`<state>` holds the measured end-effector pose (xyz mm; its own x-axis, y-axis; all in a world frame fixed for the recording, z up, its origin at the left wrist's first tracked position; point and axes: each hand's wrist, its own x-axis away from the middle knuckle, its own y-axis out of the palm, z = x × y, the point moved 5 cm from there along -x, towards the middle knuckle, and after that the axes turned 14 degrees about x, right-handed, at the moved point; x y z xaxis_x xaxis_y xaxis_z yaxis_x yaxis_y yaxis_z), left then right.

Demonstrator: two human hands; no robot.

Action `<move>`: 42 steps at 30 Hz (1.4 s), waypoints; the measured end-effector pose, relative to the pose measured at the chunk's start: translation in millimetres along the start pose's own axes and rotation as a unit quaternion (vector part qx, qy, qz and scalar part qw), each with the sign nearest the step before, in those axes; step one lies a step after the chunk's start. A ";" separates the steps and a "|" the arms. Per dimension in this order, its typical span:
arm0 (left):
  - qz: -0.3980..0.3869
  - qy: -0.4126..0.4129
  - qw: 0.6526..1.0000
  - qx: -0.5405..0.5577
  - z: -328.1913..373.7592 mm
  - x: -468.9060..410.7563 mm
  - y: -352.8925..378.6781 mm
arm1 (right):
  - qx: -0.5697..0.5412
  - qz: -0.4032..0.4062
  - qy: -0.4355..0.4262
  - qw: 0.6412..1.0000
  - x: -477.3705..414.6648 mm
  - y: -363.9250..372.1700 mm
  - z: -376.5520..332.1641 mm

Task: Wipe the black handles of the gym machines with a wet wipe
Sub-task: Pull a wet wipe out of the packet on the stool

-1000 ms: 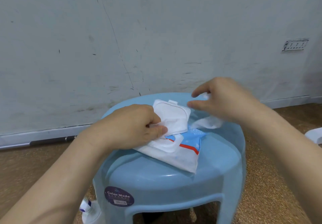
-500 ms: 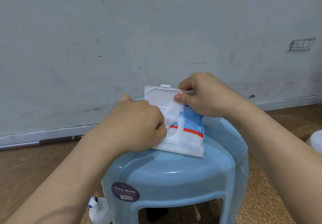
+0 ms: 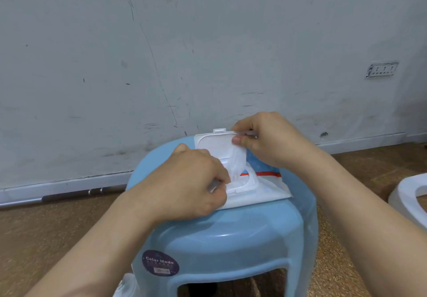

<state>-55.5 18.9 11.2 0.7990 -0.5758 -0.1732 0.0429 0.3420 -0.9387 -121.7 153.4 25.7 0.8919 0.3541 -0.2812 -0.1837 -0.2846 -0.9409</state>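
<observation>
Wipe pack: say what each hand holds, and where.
Right hand pinches the wipe by its top end. Left hand grips the pack beside its opening.

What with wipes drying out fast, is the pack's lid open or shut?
Open. The white lid stands flipped up, and the right hand pinches a wipe that sticks up out of the pack.

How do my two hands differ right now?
The left hand holds the pack on the stool; the right hand pinches a wipe. The left sits nearer, the right farther back beside the open lid. Both have curled fingers.
</observation>
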 end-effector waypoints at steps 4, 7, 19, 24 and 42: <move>0.025 -0.009 1.000 0.008 -2.8 -2.4 4.6 | -0.135 -0.074 0.014 0.988 7.4 -0.4 4.8; 0.034 -0.006 0.998 0.058 -4.8 -3.2 9.4 | -0.124 -0.034 0.031 0.991 5.6 -0.7 7.1; 0.085 -0.025 0.990 -0.112 0.5 5.6 3.6 | 0.025 0.095 -0.010 0.995 5.2 -10.5 1.8; 0.111 -0.060 0.968 0.218 -15.4 14.9 -25.0 | -0.007 0.020 -0.098 0.995 21.7 -11.4 -13.8; 0.092 -0.007 0.985 0.144 -24.0 17.0 -3.2 | 0.089 -0.096 -0.182 0.974 62.6 9.9 -28.7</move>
<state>-56.4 -9.9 4.1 0.8171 -0.4753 -0.3264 0.0635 0.6368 -0.7684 -55.8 147.1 4.2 0.7169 0.6877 -0.1147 -0.1260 -0.0339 -0.9914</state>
